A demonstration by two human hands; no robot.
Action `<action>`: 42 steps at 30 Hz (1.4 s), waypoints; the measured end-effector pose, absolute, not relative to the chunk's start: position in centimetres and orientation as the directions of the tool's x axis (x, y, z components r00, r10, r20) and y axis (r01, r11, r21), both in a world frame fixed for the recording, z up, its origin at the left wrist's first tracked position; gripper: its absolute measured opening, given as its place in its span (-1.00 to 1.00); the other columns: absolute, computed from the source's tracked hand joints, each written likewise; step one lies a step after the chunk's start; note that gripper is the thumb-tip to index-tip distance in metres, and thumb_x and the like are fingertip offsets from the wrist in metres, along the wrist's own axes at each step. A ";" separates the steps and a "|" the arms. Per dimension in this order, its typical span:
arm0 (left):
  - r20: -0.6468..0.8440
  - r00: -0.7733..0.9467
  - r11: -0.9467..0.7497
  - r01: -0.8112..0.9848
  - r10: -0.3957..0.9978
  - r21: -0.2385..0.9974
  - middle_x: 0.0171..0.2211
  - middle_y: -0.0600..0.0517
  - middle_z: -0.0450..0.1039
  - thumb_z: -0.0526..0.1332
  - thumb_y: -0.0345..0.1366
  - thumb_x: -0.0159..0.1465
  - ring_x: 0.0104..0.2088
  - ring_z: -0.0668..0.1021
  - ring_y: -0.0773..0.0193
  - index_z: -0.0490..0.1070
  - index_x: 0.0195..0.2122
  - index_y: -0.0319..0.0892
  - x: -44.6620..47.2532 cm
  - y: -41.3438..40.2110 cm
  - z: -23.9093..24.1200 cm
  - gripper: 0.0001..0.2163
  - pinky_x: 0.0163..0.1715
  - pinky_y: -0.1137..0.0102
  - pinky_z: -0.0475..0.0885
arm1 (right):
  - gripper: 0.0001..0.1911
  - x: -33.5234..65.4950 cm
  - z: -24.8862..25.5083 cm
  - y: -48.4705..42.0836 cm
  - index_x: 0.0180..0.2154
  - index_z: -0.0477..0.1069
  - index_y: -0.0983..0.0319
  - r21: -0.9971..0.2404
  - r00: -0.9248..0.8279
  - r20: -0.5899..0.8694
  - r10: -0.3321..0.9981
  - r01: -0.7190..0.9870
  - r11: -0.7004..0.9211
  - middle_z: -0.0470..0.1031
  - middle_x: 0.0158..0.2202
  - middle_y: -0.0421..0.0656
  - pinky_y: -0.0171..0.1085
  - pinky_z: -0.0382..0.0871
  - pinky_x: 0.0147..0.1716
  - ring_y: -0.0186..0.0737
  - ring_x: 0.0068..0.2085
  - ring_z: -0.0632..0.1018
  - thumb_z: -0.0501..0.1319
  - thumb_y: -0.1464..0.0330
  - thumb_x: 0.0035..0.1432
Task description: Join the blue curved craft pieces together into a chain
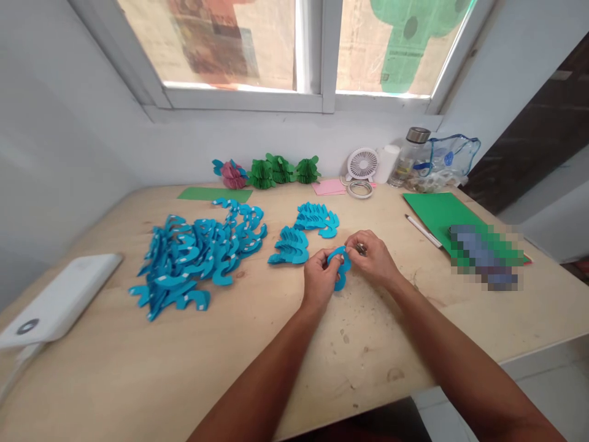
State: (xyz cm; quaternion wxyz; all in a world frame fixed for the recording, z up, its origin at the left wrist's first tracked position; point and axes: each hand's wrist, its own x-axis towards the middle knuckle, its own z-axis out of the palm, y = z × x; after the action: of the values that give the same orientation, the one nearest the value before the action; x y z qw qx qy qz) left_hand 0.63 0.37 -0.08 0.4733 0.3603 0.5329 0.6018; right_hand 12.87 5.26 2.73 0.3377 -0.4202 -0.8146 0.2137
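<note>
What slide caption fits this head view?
Both hands, left hand and right hand, hold a blue paper cutout above a wooden table.

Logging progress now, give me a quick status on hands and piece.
Both hands, left hand and right hand, pinching one blue paper cutout. Folded stack just beyond. Nothing obstructing.

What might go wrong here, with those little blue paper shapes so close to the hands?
The blue cutout is pinched between the left hand and right hand; thin paper like this may crease or tear if pulled. The two small stacks lie just beyond the knuckles, so a forward nudge could scatter them. The small fan faces the table; if running, it might blow the loose pile about.
</note>
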 end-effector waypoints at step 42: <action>-0.109 -0.301 0.036 -0.239 0.947 0.970 -0.70 0.15 0.30 0.22 -0.26 0.00 -0.74 0.33 0.46 0.36 -0.53 -0.22 0.6 0.4 0.1 -0.87 -0.76 0.56 0.16 | -0.76 15.3 1.5 7.3 -0.31 0.51 0.16 -0.200 -0.295 0.220 0.930 0.919 0.339 0.52 -0.23 -0.08 -0.14 0.14 -0.21 -0.06 -0.13 0.37 0.06 0.41 0.11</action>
State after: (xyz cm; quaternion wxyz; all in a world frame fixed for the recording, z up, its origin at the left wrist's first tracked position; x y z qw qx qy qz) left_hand 0.61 0.44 0.13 0.4875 0.3343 0.5295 0.6085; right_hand 15.31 7.32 1.54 0.1493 -0.5748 -0.8044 0.0179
